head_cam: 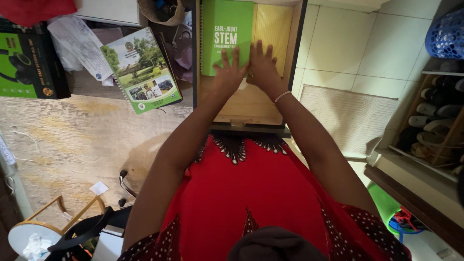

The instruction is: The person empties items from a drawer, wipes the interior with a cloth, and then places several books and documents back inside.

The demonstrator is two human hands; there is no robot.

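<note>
An open wooden drawer (246, 104) sits in front of me. Inside it lies a green spiral-bound book (224, 26) at the far left. My left hand (228, 72) lies flat on the book's near edge with fingers spread. My right hand (262, 65) presses down beside it, fingers apart, touching the book's right corner and the drawer bottom. A thin bracelet circles my right wrist (282, 96). Neither hand grips anything.
On the wooden desk (82, 140) lie a green-bordered booklet (142, 70), a black and green box (26, 60), papers and a cable. A shoe rack (435, 121) stands at right, a blue basket (447, 36) above it. A pale mat (345, 116) lies on tiles.
</note>
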